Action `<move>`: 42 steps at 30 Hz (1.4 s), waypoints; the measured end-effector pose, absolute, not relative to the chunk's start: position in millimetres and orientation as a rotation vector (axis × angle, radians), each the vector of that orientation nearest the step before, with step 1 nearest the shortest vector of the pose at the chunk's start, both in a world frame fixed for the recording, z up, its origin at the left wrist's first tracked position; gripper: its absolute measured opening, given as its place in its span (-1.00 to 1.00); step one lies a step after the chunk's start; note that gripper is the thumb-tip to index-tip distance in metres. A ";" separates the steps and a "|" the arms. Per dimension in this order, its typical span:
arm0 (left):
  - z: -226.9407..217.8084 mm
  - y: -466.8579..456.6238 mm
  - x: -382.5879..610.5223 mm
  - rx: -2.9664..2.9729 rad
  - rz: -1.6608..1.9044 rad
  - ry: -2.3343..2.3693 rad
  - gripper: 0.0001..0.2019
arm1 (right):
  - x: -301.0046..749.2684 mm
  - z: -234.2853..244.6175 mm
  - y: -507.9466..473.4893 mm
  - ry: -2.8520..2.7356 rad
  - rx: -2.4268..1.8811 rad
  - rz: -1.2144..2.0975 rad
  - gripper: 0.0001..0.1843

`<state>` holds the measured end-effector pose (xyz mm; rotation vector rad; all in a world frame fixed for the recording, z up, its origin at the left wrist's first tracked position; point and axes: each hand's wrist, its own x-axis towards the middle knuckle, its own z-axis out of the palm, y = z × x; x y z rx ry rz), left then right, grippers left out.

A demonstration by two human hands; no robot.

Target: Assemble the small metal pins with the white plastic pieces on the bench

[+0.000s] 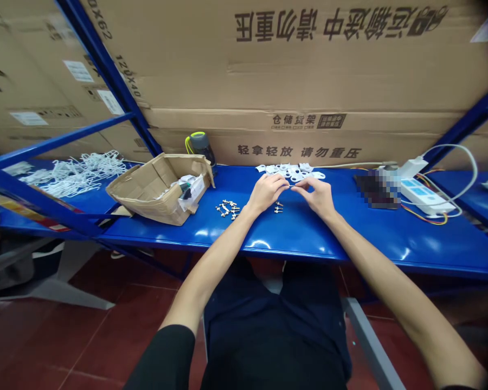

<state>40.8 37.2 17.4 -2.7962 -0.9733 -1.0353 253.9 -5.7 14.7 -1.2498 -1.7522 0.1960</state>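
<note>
Both of my hands meet over the middle of the blue shelf. My left hand and my right hand are curled, fingertips pinched together on a small thin part held between them. Several small metal pieces lie on the shelf left of my left hand, and a few more sit just below the hands. A pile of white plastic parts lies right behind my fingers.
An open cardboard box with bagged items stands at the left, a dark bottle behind it. White hangers are heaped at far left. A white power strip with cables lies at the right. Large cartons fill the back.
</note>
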 end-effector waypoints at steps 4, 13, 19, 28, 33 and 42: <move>16.8 38.2 40.5 -2.817 -1.015 -0.937 -0.72 | 254.7 13.0 -4.3 -1.846 -1.245 0.165 -0.69; 13.7 35.6 43.1 -2.853 -1.140 -0.985 -0.74 | 253.9 10.8 -5.0 -1.682 -1.220 0.269 -0.55; 10.1 36.4 44.4 -2.917 -1.144 -1.000 -0.77 | 254.5 7.1 -3.0 -1.680 -1.185 0.365 -0.54; 15.0 38.8 43.1 -2.812 -1.219 -1.103 -0.82 | 259.4 5.1 6.4 -1.704 -1.160 0.382 -0.53; 13.2 39.7 42.2 -2.844 -1.098 -1.022 -0.82 | 259.5 1.1 4.7 -1.784 -1.160 0.354 -0.57; 17.0 41.8 37.9 -2.856 -0.836 -1.125 -0.82 | 260.0 -8.8 12.4 -1.909 -1.310 0.239 -0.72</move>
